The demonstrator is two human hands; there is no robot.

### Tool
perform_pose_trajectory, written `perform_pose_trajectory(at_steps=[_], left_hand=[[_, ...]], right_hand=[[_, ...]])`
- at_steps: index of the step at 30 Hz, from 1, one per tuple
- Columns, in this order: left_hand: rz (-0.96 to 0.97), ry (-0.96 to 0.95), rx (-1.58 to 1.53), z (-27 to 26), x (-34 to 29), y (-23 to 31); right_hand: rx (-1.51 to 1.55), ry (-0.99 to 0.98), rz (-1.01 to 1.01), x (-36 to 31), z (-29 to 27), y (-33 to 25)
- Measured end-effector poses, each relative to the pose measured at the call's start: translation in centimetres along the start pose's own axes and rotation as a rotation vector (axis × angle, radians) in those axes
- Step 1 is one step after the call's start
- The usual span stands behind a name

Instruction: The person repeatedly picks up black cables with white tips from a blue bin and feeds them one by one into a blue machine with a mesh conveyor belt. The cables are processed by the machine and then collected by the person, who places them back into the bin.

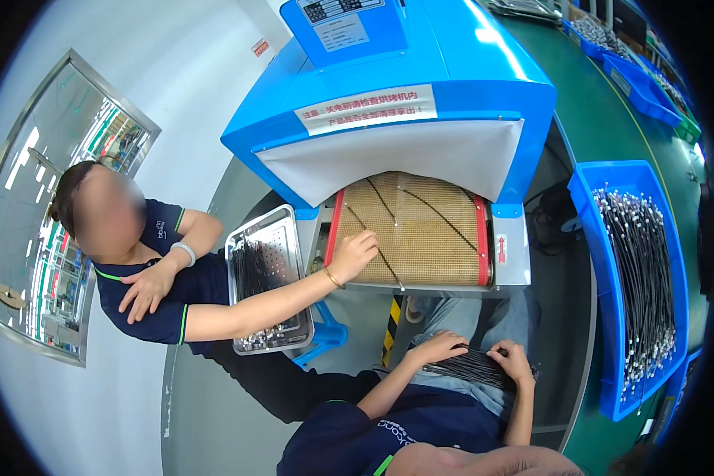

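A bundle of thin black cables (470, 370) lies across my lap on my light blue jeans. My left hand (443, 347) is closed at the bundle's upper left side, its fingertips pinching black cable. Close by on the right, my right hand (512, 362) has its thumb and fingers pinched together on cable too; exactly how many strands each hand holds is too small to tell. Beyond my knees, a co-worker's hand (355, 255) is at a black cable (387, 258) on the mesh conveyor belt (420, 258). More single cables lie slantwise on that belt.
A blue tunnel machine (452, 71) with a white curtain (404, 155) stands over the belt. Left, a co-worker (147, 262) sits with a metal tray (293, 278) of cables beside a blue stool (325, 337). A blue bin (587, 238) full of cables rests on the green bench (611, 143).
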State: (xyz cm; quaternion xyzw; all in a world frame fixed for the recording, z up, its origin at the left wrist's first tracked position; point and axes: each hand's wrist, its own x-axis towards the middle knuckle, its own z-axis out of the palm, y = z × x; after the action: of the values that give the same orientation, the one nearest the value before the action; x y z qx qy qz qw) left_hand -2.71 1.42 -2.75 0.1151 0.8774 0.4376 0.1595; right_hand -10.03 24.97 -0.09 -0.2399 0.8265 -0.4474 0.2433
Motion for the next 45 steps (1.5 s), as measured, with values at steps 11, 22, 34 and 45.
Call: perform_pose_trajectory(at_steps=[11, 22, 34, 45], left_hand=[[0.014, 0.18, 0.138, -1.6, -1.1, -0.9], [0.057, 0.103, -0.008, -1.0, 0.9, 4.2], [0.168, 0.242, -0.046, -2.6, 0.5, 5.0], [0.162, 0.252, 0.07, -4.8, 0.3, 6.4]], right_hand=[[0.05, 0.114, 0.021, -0.3, -1.9, -0.2], [-0.039, 0.047, -0.135, 0.7, -0.8, -4.9], [-0.098, 0.004, -0.202, 0.8, -1.2, -6.2], [-0.152, 0.126, -0.314, 0.3, -2.1, -5.7]])
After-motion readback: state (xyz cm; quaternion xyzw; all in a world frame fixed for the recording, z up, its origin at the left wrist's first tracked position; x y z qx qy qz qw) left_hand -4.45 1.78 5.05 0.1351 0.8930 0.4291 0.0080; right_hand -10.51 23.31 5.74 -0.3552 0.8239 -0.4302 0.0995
